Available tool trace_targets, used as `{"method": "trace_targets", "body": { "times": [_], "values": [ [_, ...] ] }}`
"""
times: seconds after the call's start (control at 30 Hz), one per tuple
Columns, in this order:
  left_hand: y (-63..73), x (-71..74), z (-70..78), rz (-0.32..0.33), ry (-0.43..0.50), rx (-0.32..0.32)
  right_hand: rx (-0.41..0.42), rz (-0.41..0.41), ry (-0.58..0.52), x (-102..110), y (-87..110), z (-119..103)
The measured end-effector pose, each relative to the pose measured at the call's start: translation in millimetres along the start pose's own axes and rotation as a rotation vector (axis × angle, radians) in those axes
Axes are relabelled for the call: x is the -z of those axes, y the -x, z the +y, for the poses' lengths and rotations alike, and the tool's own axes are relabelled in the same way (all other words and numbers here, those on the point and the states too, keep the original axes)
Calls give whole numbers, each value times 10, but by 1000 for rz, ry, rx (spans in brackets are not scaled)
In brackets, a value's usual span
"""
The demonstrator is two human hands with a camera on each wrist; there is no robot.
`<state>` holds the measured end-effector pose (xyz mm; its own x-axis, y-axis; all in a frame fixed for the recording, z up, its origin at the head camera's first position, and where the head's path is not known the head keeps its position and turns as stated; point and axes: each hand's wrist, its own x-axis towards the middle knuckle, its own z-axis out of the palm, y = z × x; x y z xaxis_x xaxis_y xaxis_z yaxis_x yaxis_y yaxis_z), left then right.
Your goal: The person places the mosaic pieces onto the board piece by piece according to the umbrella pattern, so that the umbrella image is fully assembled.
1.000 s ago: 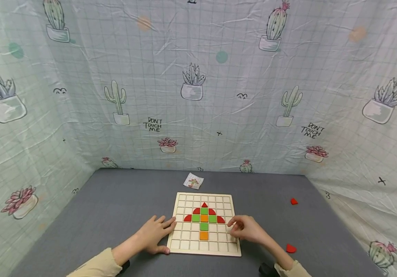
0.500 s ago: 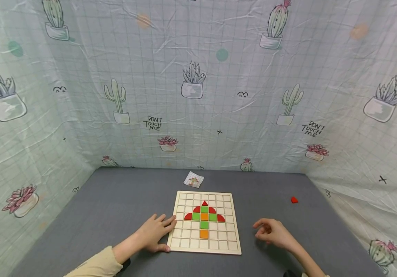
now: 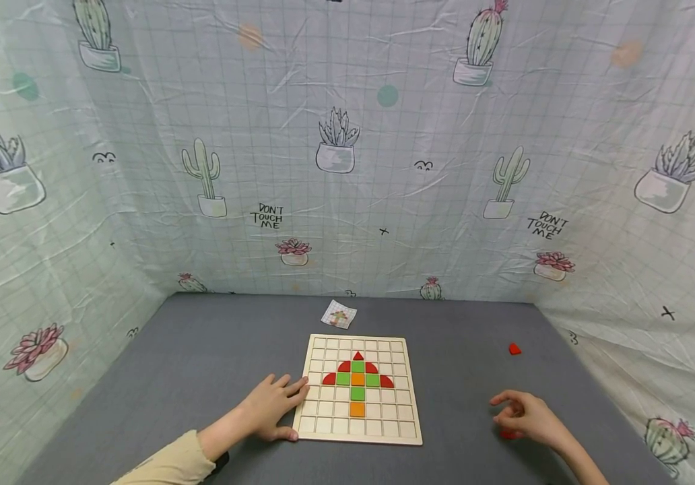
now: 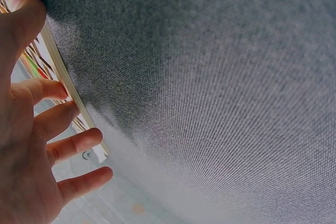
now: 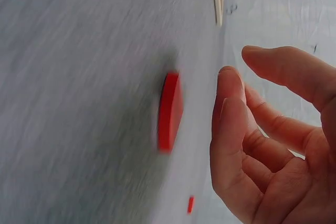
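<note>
My left hand (image 3: 267, 407) rests against the left edge of a square wooden grid board (image 3: 384, 426), fingers spread and thumb by the near corner. In the left wrist view the fingertips touch the board's rim. Red, green and orange tiles on the board form a symmetric pointed shape, with an orange square (image 3: 357, 409) lowest. To the right, my right hand (image 3: 528, 416) hovers just above a red piece (image 3: 510, 434) with one rounded side, which it partly hides. The right wrist view shows loosely bent fingers apart from that red piece (image 5: 169, 114), holding nothing.
Behind the board lies a small pattern card (image 3: 339, 314) showing a similar shape. Another red piece (image 3: 514, 349) sits farther back on the right of the grey tabletop (image 3: 456, 323). A cactus-print curtain (image 3: 347, 222) surrounds the table at the back and sides.
My right hand has left the board's right edge and moved right, over the nearer red piece. The left hand and the tiles on the board have stayed in place.
</note>
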<state>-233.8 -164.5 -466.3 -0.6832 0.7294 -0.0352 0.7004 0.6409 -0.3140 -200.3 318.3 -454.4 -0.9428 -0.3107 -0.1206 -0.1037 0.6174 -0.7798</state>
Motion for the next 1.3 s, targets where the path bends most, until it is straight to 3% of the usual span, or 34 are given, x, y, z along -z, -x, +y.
{"method": "trace_targets", "body": {
  "times": [0.13,0.53,0.77,1.3],
  "values": [
    [11,13,5,-9,5,2,-49,-13,20,41,62,95],
    [13,-19,32,-24,11,14,-81,-15,57,14,126,208],
    [12,-28,25,-11,6,13,-13,17,142,-8,85,207],
    [7,-6,43,-4,-14,22,-30,-31,97,18,-38,196]
  ]
}}
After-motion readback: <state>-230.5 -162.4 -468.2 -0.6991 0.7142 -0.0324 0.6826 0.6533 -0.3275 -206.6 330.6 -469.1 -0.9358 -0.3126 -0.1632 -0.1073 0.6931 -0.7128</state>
